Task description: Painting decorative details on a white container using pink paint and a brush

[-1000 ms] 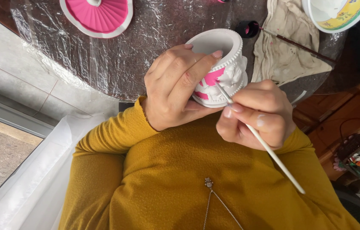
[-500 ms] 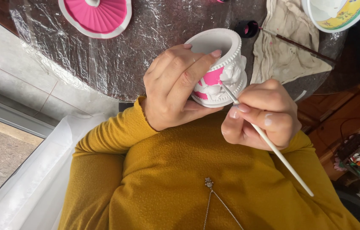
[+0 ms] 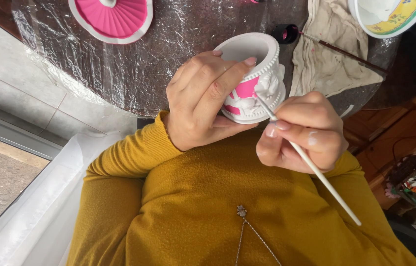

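Pot [image 3: 259, 83] within left fingers [image 3: 218, 81], brush [image 3: 311, 167] tip against it.

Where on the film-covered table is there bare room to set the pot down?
Free: the film-covered table between the pink ribbed lid and the white-and-pink ceramic pot. Crowded: right side, with beige cloth, brush and yellow-rimmed bowl.

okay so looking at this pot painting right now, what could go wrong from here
The left hand holds the white pot in the air, off the table, so it might slip and drop. Its fingers lie near the pink paint, which may smudge. The brush in the right hand could stray onto the white raised trim.
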